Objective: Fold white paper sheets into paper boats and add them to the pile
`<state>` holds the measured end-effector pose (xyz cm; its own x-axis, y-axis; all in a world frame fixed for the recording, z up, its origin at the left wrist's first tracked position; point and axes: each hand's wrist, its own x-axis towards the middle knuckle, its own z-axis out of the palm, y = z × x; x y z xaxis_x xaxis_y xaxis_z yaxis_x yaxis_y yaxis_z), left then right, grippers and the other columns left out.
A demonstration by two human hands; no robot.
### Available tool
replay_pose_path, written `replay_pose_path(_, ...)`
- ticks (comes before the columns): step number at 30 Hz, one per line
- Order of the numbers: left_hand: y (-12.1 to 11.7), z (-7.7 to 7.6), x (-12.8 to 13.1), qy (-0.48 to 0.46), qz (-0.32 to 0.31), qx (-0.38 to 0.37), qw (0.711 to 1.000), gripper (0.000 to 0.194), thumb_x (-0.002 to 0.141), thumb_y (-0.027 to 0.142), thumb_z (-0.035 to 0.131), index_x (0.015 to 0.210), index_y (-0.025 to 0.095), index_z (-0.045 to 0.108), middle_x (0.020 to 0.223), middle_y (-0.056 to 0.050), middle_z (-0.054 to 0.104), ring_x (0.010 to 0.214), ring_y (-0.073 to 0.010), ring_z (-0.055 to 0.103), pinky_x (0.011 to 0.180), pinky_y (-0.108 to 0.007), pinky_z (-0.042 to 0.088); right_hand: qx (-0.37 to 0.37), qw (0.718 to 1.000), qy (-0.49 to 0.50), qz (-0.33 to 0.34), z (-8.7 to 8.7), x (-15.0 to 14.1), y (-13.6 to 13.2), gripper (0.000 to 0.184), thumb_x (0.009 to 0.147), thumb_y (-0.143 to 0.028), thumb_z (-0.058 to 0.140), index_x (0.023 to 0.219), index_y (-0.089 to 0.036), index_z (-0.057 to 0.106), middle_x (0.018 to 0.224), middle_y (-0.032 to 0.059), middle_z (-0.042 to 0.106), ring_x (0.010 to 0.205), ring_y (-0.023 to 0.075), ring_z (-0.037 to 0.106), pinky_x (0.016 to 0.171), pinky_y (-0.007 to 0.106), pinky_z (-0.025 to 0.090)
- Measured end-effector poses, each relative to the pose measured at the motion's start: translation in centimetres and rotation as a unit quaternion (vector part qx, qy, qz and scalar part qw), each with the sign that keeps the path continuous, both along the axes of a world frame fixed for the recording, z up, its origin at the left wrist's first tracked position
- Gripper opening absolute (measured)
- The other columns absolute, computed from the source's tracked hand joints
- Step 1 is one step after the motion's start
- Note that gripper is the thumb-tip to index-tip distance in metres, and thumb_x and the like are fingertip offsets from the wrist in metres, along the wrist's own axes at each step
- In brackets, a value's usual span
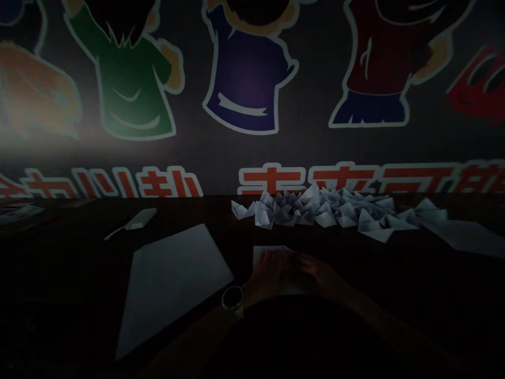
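Observation:
In dim light, a piece of white paper [258, 253] lies flat on the dark table under both my hands. My left hand [270, 271], with a round watch [232, 298] at its wrist, has its fingers bent over the paper's left part and holds it down. From the other side, my right hand [319, 271] grips the paper's right part, fingers pointing left towards the left hand. Much of the paper is covered by the hands, and any fold in it is hard to make out. Beyond it lies a pile of folded white paper boats [294, 208].
A stack of white paper [177, 273] lies to the left. Behind it is a small white object with a thin stem [142, 218]. More flat paper [473, 235] lies at the right. A wall with painted cartoon figures [246, 79] rises behind the table.

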<state>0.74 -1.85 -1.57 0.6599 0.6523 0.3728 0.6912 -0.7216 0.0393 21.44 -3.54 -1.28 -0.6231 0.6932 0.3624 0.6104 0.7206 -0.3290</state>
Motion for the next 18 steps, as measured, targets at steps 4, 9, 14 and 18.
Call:
replay_pose_path(4,0.3,0.2,0.2,0.008,0.003,-0.027,1.000,0.036,0.091,0.031,0.035,0.122,0.017,0.045,0.128,-0.009,0.048,0.113,-0.0271,0.044,0.096,-0.047,0.034,0.003,1.000,0.000,0.001,0.3,-0.1,0.0,0.037,0.086,-0.028,0.046,0.122,-0.024,0.054,0.132,0.0062,0.049,0.124,0.0230,0.039,0.105,0.042,0.031)
replay_pose_path(9,1.2,0.0,0.4,0.010,0.010,-0.031,0.999,0.047,0.085,0.035,0.046,0.128,0.017,0.040,0.131,-0.009,0.046,0.113,-0.0296,0.043,0.094,-0.046,0.036,0.000,1.000,0.014,0.005,0.5,-0.2,-0.1,0.036,0.085,-0.030,0.047,0.119,-0.024,0.057,0.130,0.0057,0.050,0.122,0.0235,0.042,0.103,0.041,0.033)
replay_pose_path(14,1.7,-0.3,0.4,0.008,-0.011,-0.002,1.000,0.043,0.089,0.033,0.037,0.130,0.022,0.039,0.135,-0.005,0.043,0.114,-0.0310,0.041,0.093,-0.047,0.035,0.000,1.000,0.014,0.000,0.2,-0.1,-0.1,0.035,0.084,-0.028,0.048,0.117,-0.023,0.059,0.131,0.0072,0.050,0.122,0.0242,0.041,0.101,0.043,0.035)
replay_pose_path(18,1.6,0.0,0.6,0.012,-0.006,0.001,1.000,0.044,0.086,0.030,0.042,0.129,0.019,0.040,0.133,-0.007,0.045,0.109,-0.0308,0.044,0.090,-0.046,0.036,0.001,1.000,0.005,-0.009,0.0,-0.1,0.1,0.035,0.084,-0.028,0.048,0.117,-0.023,0.058,0.129,0.0078,0.052,0.122,0.0242,0.043,0.101,0.043,0.035)
